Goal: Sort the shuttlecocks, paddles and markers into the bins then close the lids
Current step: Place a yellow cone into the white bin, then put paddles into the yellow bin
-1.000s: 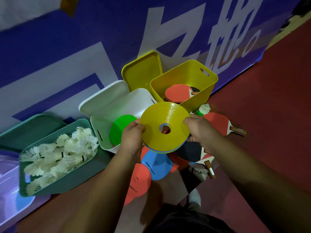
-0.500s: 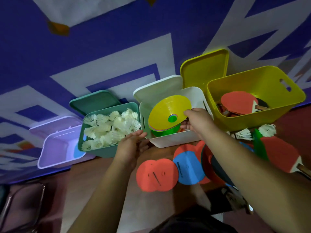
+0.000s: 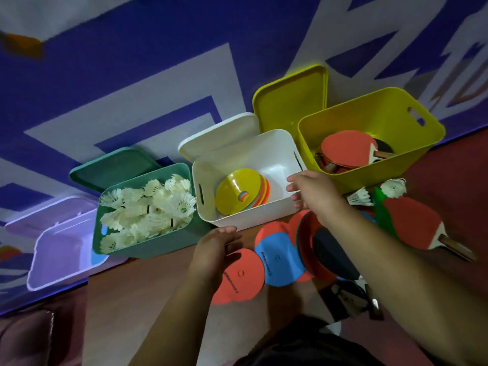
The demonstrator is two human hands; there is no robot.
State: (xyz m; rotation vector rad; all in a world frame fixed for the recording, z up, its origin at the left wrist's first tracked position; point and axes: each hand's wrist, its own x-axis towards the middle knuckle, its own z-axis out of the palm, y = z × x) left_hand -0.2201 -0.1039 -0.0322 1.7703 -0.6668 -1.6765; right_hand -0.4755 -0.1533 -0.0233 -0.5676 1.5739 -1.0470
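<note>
Marker stack [image 3: 235, 191], yellow on top, leaning inside white bin [image 3: 245, 223]. Right hand [image 3: 314, 191] at bin's front-right rim, fingers loosely spread, empty. Left hand [image 3: 211, 249] flat, fingers straight, empty, over floor beside red marker [image 3: 243, 276]. Shuttlecocks [image 3: 148, 207] fill green bin [image 3: 158, 244]; paddles [image 3: 346, 149] in yellow bin [image 3: 369, 120]. White lid [image 3: 221, 133] off, behind its bin.

Backdrop: large blue banner [image 3: 132, 62] with broad white angular bands, fills the upper half of the view; blurred toward the edges. Orange patch [image 3: 22, 46] on it at upper left, smeared. Thin orange-brown lines [image 3: 467, 91] on it at far right, shape unclear. Red floor [image 3: 459, 196] meets the banner's lower edge at right. Brown wood-toned strip [image 3: 137, 299] lies across the lower middle, more red floor on its left. Dark maroon rounded object [image 3: 23, 342] in bottom-left corner, pale glint along its right edge; identity unclear.
</note>
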